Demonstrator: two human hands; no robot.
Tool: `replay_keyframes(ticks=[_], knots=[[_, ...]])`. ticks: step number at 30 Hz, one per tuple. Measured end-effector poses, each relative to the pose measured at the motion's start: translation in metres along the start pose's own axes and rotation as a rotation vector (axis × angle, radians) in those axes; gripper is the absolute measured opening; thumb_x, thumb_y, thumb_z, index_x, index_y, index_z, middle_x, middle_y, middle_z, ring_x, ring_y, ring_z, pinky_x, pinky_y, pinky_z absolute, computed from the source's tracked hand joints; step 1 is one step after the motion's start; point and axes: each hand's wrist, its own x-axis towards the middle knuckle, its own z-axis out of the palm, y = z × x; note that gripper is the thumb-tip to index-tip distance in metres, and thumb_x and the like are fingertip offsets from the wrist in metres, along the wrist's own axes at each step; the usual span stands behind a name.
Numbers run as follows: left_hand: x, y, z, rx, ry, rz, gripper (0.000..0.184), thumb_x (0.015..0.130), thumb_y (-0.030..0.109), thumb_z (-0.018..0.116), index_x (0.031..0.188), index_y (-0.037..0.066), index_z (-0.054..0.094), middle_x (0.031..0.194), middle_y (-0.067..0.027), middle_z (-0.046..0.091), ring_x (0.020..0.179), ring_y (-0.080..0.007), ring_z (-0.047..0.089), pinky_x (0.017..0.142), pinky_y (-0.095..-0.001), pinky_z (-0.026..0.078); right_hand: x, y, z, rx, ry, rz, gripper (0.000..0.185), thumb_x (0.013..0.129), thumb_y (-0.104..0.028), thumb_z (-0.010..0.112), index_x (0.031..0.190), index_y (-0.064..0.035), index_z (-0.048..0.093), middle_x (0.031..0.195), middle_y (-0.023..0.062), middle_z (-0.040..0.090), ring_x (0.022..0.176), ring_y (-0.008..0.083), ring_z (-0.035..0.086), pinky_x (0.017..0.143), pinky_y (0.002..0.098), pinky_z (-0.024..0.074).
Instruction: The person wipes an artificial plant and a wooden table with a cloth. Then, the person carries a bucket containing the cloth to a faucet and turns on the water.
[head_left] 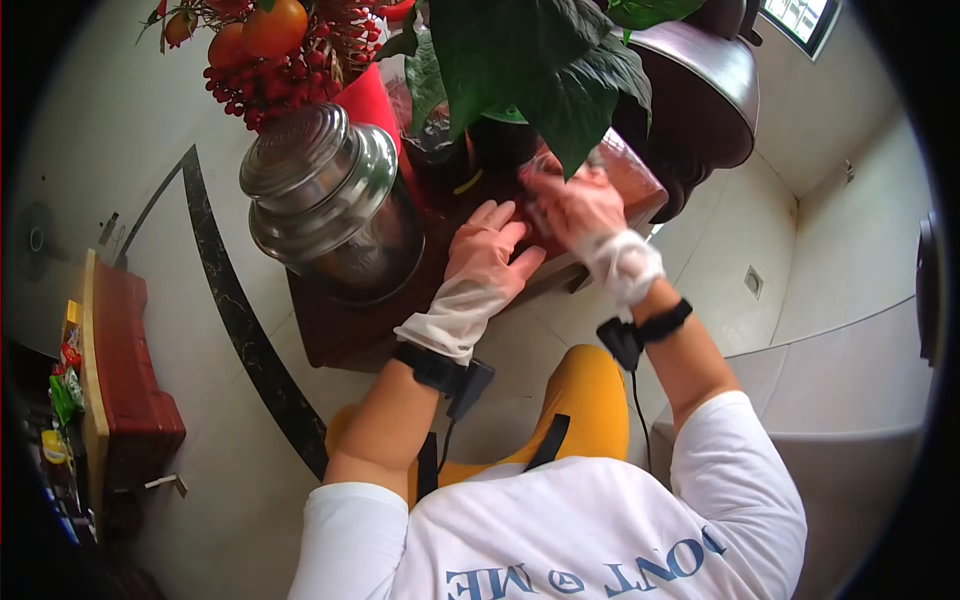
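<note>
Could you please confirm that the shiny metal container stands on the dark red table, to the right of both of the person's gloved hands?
Not quite: the head view shows the shiny metal container on the dark red table, but to the left of both the left hand and the right hand.

- Head view: I look from above the shirt (590, 510), forward and steeply down.
- Range: near; left hand (484, 250) and right hand (585, 207) above centre.
- Field: wide, dark-cornered.
</note>
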Motion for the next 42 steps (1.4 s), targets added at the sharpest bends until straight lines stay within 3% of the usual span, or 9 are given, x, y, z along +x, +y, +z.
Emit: replay_keyframes(ticks=[7, 11, 17, 25, 29, 31, 34, 39, 42], knots=[[0.001, 0.004, -0.002, 0.022, -0.022, 0.009, 0.03, 0.072, 0.021, 0.079, 0.09, -0.002, 0.07, 0.1, -0.0156, 0.068, 0.092, -0.0325, 0.064, 0.081, -0.0398, 0.053, 0.014, 0.019, -0.047, 0.658, 0.018, 0.645, 0.022, 0.095, -0.01, 0.058, 0.113, -0.0036, 0.069, 0.093, 0.0088, 0.073, 0.083, 0.0211, 0.071, 0.079, 0.0322, 0.0553], [0.003, 0.007, -0.003, 0.05, -0.093, 0.02, 0.029, 0.075, 0.022, 0.078, 0.088, -0.002, 0.069, 0.097, -0.0165, 0.067, 0.092, -0.033, 0.064, 0.081, -0.042, 0.053, -0.011, -0.031, -0.038, 0.111, 0.006, -0.013, 0.023, 0.078, -0.012, 0.071, 0.101, -0.0141, 0.071, 0.112, 0.0077, 0.067, 0.11, 0.0315, 0.062, 0.096, 0.0414, 0.0483], [0.001, 0.008, -0.005, 0.068, -0.07, 0.093, 0.027, 0.077, 0.022, 0.075, 0.09, -0.001, 0.068, 0.091, -0.0152, 0.066, 0.087, -0.0338, 0.064, 0.077, -0.0433, 0.052, 0.004, 0.032, -0.043, 0.094, -0.061, 0.523, 0.016, 0.089, -0.02, 0.065, 0.099, -0.0093, 0.072, 0.1, 0.0091, 0.072, 0.097, 0.0258, 0.068, 0.09, 0.0364, 0.0502], [-0.003, 0.008, 0.001, 0.166, -0.066, 0.144, 0.034, 0.075, 0.027, 0.076, 0.095, 0.001, 0.071, 0.088, -0.0135, 0.065, 0.082, -0.0314, 0.063, 0.077, -0.0432, 0.048, -0.011, 0.015, -0.015, 0.135, 0.058, 0.091, 0.024, 0.081, -0.015, 0.069, 0.105, -0.0147, 0.069, 0.11, 0.0044, 0.069, 0.112, 0.025, 0.062, 0.098, 0.0386, 0.0468], [0.003, 0.026, 0.004, 0.309, -0.106, 0.106, 0.037, 0.076, 0.03, 0.075, 0.098, 0.0, 0.072, 0.08, -0.0105, 0.061, 0.08, -0.0306, 0.061, 0.076, -0.0433, 0.046, 0.009, 0.019, -0.039, 0.236, -0.068, 0.651, 0.03, 0.085, -0.022, 0.069, 0.115, -0.0148, 0.07, 0.116, 0.0062, 0.07, 0.118, 0.0273, 0.061, 0.103, 0.0383, 0.0442], [0.006, 0.036, 0.019, 0.321, -0.05, 0.077, 0.031, 0.076, 0.03, 0.074, 0.09, 0.002, 0.071, 0.078, -0.01, 0.06, 0.076, -0.0331, 0.06, 0.073, -0.0444, 0.046, -0.002, 0.009, -0.019, 0.168, 0.191, 0.386, 0.034, 0.084, -0.025, 0.071, 0.116, -0.015, 0.069, 0.121, 0.0073, 0.068, 0.123, 0.0288, 0.058, 0.104, 0.0389, 0.045], [0.013, 0.041, 0.019, 0.102, -0.154, -0.015, 0.018, 0.079, 0.024, 0.071, 0.076, 0.006, 0.065, 0.078, -0.0124, 0.064, 0.079, -0.0348, 0.063, 0.068, -0.0463, 0.048, -0.008, 0.001, -0.024, 0.258, -0.114, 0.148, 0.048, 0.08, -0.03, 0.074, 0.125, -0.0155, 0.064, 0.135, 0.0076, 0.059, 0.128, 0.0293, 0.053, 0.106, 0.0416, 0.0435], [0.007, -0.006, 0.009, 0.116, 0.108, 0.026, 0.029, 0.088, 0.025, 0.063, 0.106, 0.004, 0.071, 0.108, -0.0135, 0.072, 0.103, -0.0325, 0.066, 0.097, -0.0388, 0.047, -0.011, 0.022, -0.021, 0.227, -0.179, 0.22, 0.055, 0.08, -0.028, 0.074, 0.132, -0.0146, 0.06, 0.141, 0.0072, 0.056, 0.127, 0.031, 0.054, 0.108, 0.0391, 0.0425], [0.008, -0.006, -0.002, 0.352, -0.205, 0.163, 0.05, 0.089, 0.037, 0.062, 0.121, 0.0, 0.066, 0.121, -0.0148, 0.067, 0.111, -0.0326, 0.061, 0.105, -0.0405, 0.041, -0.017, 0.03, -0.012, 0.269, -0.11, 0.2, 0.048, 0.08, -0.023, 0.074, 0.126, -0.0121, 0.063, 0.136, 0.0071, 0.06, 0.127, 0.031, 0.054, 0.106, 0.0392, 0.0443]])
